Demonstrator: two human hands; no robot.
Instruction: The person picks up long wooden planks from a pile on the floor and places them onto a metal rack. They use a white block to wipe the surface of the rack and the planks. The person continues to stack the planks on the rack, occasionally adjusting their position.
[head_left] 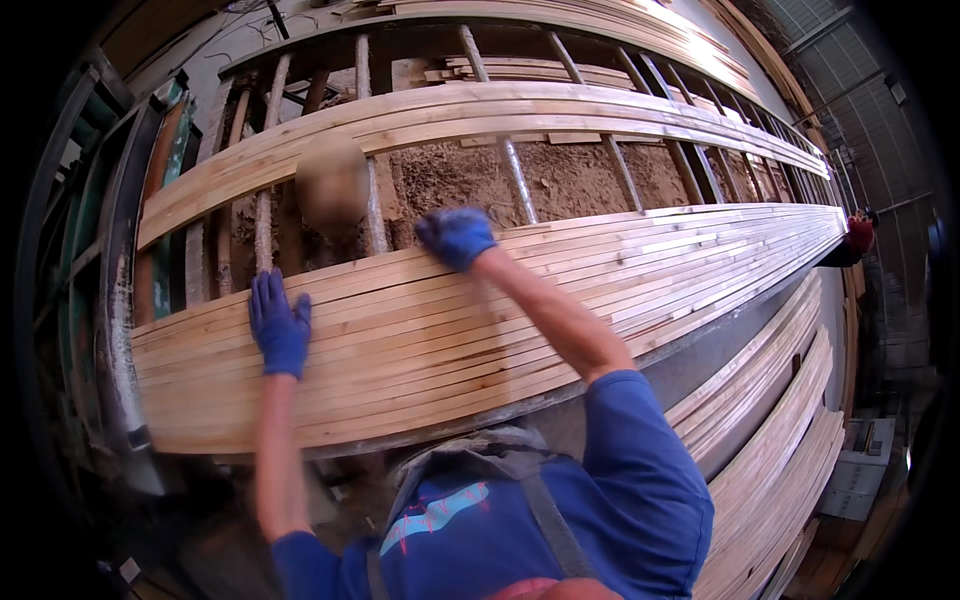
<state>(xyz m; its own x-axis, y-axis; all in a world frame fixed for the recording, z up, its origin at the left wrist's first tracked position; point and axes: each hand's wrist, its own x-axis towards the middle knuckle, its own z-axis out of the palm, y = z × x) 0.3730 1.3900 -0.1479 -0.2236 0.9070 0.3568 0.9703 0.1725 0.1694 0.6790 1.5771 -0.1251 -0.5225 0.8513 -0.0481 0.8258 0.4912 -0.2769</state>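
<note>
My left hand [279,322], in a blue glove, rests flat with its fingers spread over the far edge of a wide row of long wooden boards [380,370]. To its right my right hand [457,237], also gloved in blue, is at the far edge of the same row. Its fingers are curled in and slightly blurred; what they hold, if anything, is hidden. The boards lie side by side, pale and knotted, running from the left frame away to the right.
Several more boards [480,115] lie across metal crossbars [517,180] beyond the row, above brown debris. A steel upright [120,330] stands at the left. Stacked boards [760,490] lie at the lower right. Another person's dark red sleeve or glove [860,233] shows at the row's far right end.
</note>
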